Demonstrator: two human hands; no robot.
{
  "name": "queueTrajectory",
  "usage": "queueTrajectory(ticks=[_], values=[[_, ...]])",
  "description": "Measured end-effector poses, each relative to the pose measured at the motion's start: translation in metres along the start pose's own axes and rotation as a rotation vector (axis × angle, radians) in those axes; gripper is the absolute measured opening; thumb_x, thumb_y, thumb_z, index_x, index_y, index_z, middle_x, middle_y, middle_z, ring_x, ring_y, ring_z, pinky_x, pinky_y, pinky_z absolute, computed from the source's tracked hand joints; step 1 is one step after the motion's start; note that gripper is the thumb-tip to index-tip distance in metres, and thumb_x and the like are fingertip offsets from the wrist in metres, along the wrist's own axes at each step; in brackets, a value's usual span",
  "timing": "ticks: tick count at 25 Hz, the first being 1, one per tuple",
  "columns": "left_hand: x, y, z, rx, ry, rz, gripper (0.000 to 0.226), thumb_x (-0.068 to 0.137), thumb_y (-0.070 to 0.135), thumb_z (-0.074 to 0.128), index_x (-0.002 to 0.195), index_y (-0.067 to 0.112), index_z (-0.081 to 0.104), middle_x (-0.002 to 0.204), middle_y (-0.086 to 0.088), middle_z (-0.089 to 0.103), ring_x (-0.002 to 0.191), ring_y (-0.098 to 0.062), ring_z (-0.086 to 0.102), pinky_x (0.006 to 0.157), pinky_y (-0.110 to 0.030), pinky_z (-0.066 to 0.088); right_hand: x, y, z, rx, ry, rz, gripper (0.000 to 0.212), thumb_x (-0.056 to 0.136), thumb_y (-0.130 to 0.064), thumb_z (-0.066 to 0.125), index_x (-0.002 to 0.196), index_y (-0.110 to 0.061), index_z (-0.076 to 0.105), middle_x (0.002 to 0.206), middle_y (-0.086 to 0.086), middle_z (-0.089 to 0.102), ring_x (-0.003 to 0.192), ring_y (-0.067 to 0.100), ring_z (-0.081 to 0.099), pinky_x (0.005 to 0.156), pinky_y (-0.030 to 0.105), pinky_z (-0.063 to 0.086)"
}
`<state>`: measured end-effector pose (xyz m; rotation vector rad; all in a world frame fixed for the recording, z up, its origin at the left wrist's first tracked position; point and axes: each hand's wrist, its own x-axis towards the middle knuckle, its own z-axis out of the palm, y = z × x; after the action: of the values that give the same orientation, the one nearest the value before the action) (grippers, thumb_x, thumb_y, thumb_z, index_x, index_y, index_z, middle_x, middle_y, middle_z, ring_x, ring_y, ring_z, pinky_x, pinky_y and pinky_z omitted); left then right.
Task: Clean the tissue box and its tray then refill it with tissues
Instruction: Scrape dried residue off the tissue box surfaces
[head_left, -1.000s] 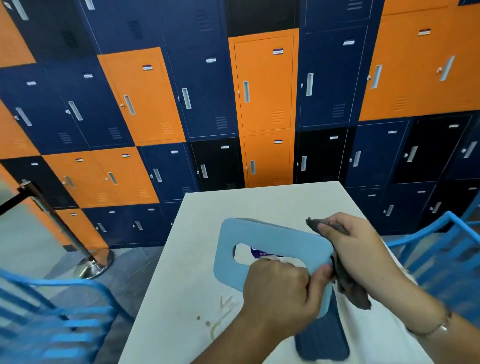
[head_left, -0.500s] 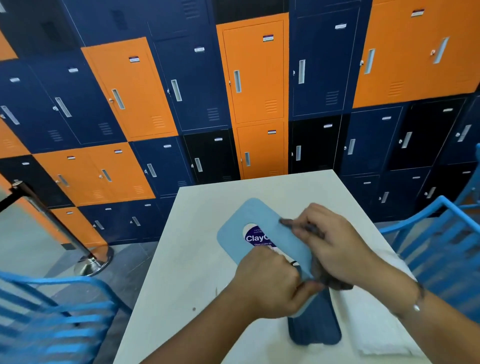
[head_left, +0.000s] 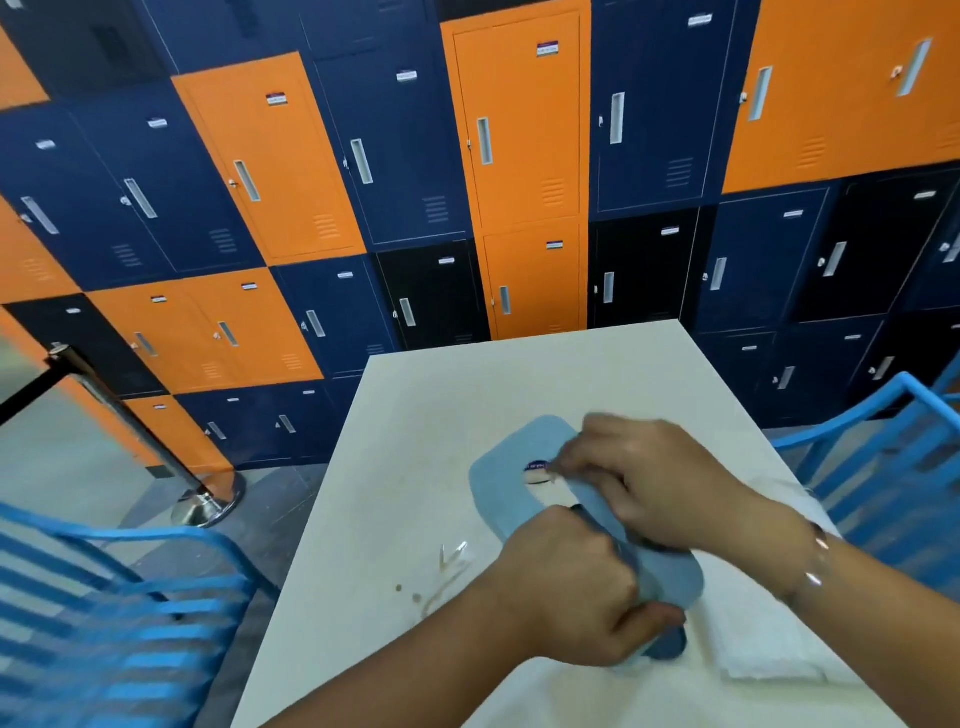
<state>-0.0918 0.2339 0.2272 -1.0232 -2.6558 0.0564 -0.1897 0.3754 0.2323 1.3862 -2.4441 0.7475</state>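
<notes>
Your left hand (head_left: 571, 587) gripped the near end of the light-blue tissue box (head_left: 504, 467) at the near right of the stained white worktop (head_left: 415, 415). Your right hand (head_left: 654, 478) lay across it, perhaps pressing, but blur hid its grip. Orange, navy and black lockers (head_left: 519, 130) stood beyond, with blue chairs (head_left: 104, 597) on either side.

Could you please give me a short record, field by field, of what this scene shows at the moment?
Left hand: grips the near end of the light blue tissue box cover
Right hand: lies on the cover, blurred; grasp unclear
Dark blue tray: on the table, under the cover's near end
White tissues: stacked on the table, right of the tray
Stains: on the table, left of the left hand
</notes>
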Motion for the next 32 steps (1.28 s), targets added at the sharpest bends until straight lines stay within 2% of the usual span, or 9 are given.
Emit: queueTrajectory(ticks=[2, 6, 9, 13, 17, 19, 21, 27, 32], values=[[0.004, 0.006, 0.008, -0.030, -0.017, 0.013, 0.063, 0.093, 0.049, 0.068, 0.054, 0.018, 0.029, 0.048, 0.005, 0.016, 0.041, -0.018, 0.019, 0.051, -0.023, 0.019, 0.029, -0.003, 0.009, -0.095, 0.021, 0.128, 0.026, 0.096, -0.030, 0.054, 0.111, -0.035, 0.075, 0.094, -0.008, 0.058, 0.082, 0.024, 0.065, 0.061, 0.035, 0.047], [-0.019, -0.002, 0.025, -0.077, -0.044, -0.033, 0.064, 0.098, 0.051, 0.058, 0.047, 0.013, 0.046, 0.042, -0.002, 0.033, 0.040, -0.021, 0.028, 0.047, -0.026, 0.038, 0.027, -0.015, 0.028, -0.020, -0.211, -0.036, 0.042, 0.094, -0.048, 0.036, 0.111, -0.039, 0.073, 0.098, -0.011, 0.062, 0.088, 0.012, 0.064, 0.067, 0.036, 0.050], [-0.041, -0.009, 0.031, -0.067, -0.078, -0.100, 0.066, 0.101, 0.055, 0.046, 0.049, 0.017, 0.034, 0.044, 0.003, 0.026, 0.039, -0.021, 0.032, 0.049, -0.029, 0.039, 0.022, -0.002, 0.032, 0.222, -0.242, 0.066, 0.023, 0.096, -0.039, 0.057, 0.108, -0.041, 0.076, 0.097, -0.020, 0.063, 0.094, 0.002, 0.063, 0.081, 0.032, 0.054], [-0.091, -0.052, 0.032, -0.025, -0.093, -0.478, 0.073, 0.099, 0.066, 0.033, 0.049, 0.014, 0.025, 0.042, 0.002, 0.022, 0.039, -0.020, 0.027, 0.049, -0.029, 0.027, 0.013, 0.007, 0.046, 0.464, -0.170, 0.380, 0.013, 0.092, -0.021, 0.072, 0.085, -0.031, 0.077, 0.082, -0.016, 0.073, 0.079, 0.001, 0.067, 0.077, 0.031, 0.053], [-0.164, -0.106, 0.032, -0.771, 0.377, -1.132, 0.085, 0.080, 0.085, 0.041, 0.052, 0.005, 0.034, 0.050, 0.001, 0.036, 0.049, -0.016, 0.034, 0.057, -0.031, 0.027, -0.006, -0.002, 0.082, 1.528, 0.283, 1.045, 0.021, 0.101, -0.022, 0.057, 0.093, -0.013, 0.074, 0.078, 0.007, 0.071, 0.064, 0.021, 0.066, 0.057, 0.027, 0.053], [-0.188, -0.123, 0.031, -1.184, 0.656, -1.369, 0.092, 0.077, 0.085, 0.051, 0.065, -0.006, 0.057, 0.063, -0.007, 0.057, 0.058, -0.021, 0.050, 0.065, -0.034, 0.036, -0.011, -0.009, 0.109, 1.852, 0.253, 1.244, 0.034, 0.096, -0.038, 0.056, 0.104, -0.009, 0.074, 0.073, 0.008, 0.059, 0.052, 0.020, 0.057, 0.049, 0.026, 0.047], [-0.206, -0.134, 0.027, -1.508, 0.972, -1.481, 0.061, 0.094, 0.065, 0.051, 0.072, 0.017, 0.080, 0.080, 0.001, 0.076, 0.071, -0.020, 0.068, 0.074, -0.035, 0.046, -0.014, -0.020, 0.135, 2.008, 0.217, 1.347, 0.043, 0.087, -0.048, 0.059, 0.096, -0.009, 0.075, 0.070, 0.005, 0.050, 0.047, 0.015, 0.048, 0.044, 0.024, 0.040], [-0.262, -0.154, 0.044, -2.051, 1.436, -1.260, 0.048, 0.083, 0.069, 0.056, 0.099, 0.027, 0.073, 0.100, 0.002, 0.073, 0.090, -0.022, 0.072, 0.084, -0.039, 0.054, -0.007, -0.061, 0.175, 1.948, 0.289, 1.377, 0.047, 0.059, -0.019, 0.083, 0.102, -0.004, 0.070, 0.095, 0.011, 0.064, 0.057, 0.021, 0.065, 0.062, 0.032, 0.044], [-0.294, -0.172, 0.079, -2.298, 1.356, -0.966, 0.054, 0.088, 0.068, 0.049, 0.066, 0.020, 0.038, 0.064, 0.005, 0.024, 0.056, -0.013, 0.022, 0.060, -0.032, 0.024, -0.005, -0.087, 0.186, 1.620, 0.397, 1.568, 0.048, 0.079, -0.007, 0.043, 0.123, 0.005, 0.059, 0.113, 0.032, 0.069, 0.090, 0.045, 0.071, 0.084, 0.058, 0.054]])
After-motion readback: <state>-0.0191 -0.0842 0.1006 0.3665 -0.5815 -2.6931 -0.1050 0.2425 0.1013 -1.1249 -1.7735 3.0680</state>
